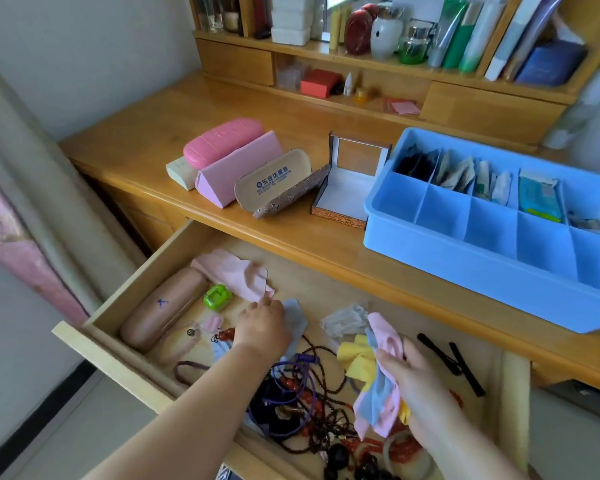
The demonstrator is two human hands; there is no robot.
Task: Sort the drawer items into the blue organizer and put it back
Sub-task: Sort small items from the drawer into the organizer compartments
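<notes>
Over an open wooden drawer (125, 306), reaching with both bare hands. Left hand (262, 327) pressing down on a pale blue cloth (297, 318) beside a pink cloth (238, 275), fingers seemingly curled round its edge, though hard to tell from behind. Right hand (411, 375) gripping a bundle of pink, blue and yellow cloths (378, 386) above tangled bead necklaces (312, 410). Sitting on the desk (146, 133) behind the drawer, to the right: the blue organizer (465, 258), back compartments partly filled, front row bare. Lying left of it: several glasses cases (222, 143).

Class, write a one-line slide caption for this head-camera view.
Left hand reaches a cloth in the open drawer; right hand holds cloths.
</notes>
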